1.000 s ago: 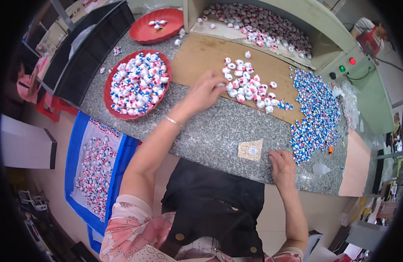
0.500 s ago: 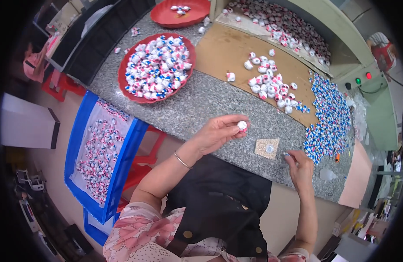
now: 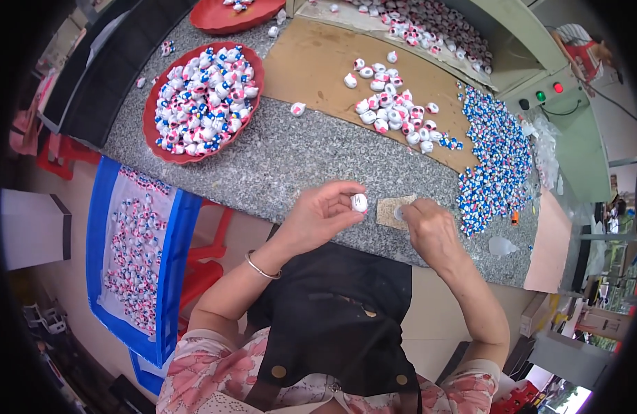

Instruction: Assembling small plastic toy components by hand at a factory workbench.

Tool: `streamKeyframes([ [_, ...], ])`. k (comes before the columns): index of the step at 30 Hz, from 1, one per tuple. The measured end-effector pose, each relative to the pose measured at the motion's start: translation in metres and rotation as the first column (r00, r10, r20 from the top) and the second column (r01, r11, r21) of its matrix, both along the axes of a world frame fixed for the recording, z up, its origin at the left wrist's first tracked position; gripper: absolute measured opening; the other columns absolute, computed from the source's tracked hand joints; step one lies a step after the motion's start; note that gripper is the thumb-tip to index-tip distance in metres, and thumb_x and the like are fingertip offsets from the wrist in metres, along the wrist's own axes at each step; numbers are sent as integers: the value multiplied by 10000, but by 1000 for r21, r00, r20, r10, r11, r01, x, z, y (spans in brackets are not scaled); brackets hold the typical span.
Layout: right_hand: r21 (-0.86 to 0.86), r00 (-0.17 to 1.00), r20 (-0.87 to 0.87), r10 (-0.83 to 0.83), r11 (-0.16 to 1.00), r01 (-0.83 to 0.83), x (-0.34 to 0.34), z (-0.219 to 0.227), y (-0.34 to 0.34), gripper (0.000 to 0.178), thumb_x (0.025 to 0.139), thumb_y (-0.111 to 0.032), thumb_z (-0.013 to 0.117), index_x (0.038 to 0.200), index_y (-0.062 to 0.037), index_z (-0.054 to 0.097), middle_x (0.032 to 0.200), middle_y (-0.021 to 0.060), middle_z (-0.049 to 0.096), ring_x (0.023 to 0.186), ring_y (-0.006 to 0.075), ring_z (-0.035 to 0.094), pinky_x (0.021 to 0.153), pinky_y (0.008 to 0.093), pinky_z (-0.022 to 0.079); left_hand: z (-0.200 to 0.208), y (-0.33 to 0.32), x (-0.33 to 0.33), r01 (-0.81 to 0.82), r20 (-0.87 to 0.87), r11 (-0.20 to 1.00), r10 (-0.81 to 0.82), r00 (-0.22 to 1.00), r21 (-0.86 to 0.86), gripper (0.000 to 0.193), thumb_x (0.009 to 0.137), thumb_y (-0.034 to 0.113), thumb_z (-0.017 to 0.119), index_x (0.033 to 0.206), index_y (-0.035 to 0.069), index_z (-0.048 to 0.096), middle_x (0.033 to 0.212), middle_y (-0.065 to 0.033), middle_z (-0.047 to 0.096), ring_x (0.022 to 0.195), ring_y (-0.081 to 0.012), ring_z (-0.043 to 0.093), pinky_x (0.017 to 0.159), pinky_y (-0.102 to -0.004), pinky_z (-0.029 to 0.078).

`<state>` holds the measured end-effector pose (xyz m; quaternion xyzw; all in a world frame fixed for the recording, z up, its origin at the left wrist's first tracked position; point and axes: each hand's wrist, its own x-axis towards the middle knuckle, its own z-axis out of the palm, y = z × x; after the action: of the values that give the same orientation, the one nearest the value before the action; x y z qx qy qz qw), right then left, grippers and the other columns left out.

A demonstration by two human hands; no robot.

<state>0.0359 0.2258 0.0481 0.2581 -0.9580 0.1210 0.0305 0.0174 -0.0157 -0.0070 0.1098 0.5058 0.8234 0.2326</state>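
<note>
The right hand partly hides the tan pad.

Speckled grey countertop, red bowl, brown board, heaped blue pieces, tan pad, pink sheet

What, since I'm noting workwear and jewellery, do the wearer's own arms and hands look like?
Both hands, left hand and right hand, are ungloved, and the forearms are bare. A thin silver-coloured bracelet circles the left wrist; none shows on the right. The short sleeves have a pink floral print on a pale ground, with plain pale edging.
</note>
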Motion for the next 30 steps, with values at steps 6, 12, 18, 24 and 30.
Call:
streamKeyframes([
  [6, -173, 995, 1, -96, 980, 94, 4, 7, 3, 129, 792, 33, 652, 915, -1, 674, 803, 157, 641, 728, 324, 649, 644, 393, 526, 0, 19, 1, -154, -337, 946, 52, 940, -284, 344, 837, -71, 683, 1169, -9, 618, 1106, -96, 641, 936, -129, 649, 806, -259, 563],
  [12, -595, 759, 615, -213, 507, 624, 20, 6, -2, 131, 890, -45, 679, 1002, 23, 690, 871, 61, 696, 766, 124, 663, 681, 261, 524, -4, 37, 5, -361, -694, 880, 50, 718, -310, 385, 778, -68, 717, 1149, -3, 640, 1076, -146, 653, 881, -205, 673, 705, -290, 563],
  [18, -585, 663, 743, -93, 391, 710, 33, 9, -5, 123, 904, -43, 673, 1011, 12, 696, 872, 23, 694, 767, 71, 630, 679, 230, 510, -5, 46, 6, -315, -812, 922, 0, 583, -226, 445, 770, -55, 729, 1200, -1, 632, 1075, -153, 657, 872, -228, 681, 705, -290, 552],
  [24, -580, 985, 145, -93, 799, 161, 36, 15, -6, 154, 815, 15, 711, 966, -11, 697, 826, 100, 685, 688, 197, 657, 600, 288, 509, 4, 30, -3, 314, -320, 920, -378, 869, -235, 346, 946, 36, 588, 1289, -7, 589, 1070, -129, 652, 852, -164, 673, 740, -281, 557],
  [30, -603, 990, 78, -118, 785, 141, 45, 10, -19, 177, 770, 53, 726, 929, -13, 688, 804, 106, 667, 669, 224, 650, 577, 306, 501, 0, 34, 20, 281, -27, 959, -282, 959, -40, 319, 1019, 106, 497, 1307, -4, 582, 962, -71, 677, 837, -114, 646, 762, -249, 535],
])
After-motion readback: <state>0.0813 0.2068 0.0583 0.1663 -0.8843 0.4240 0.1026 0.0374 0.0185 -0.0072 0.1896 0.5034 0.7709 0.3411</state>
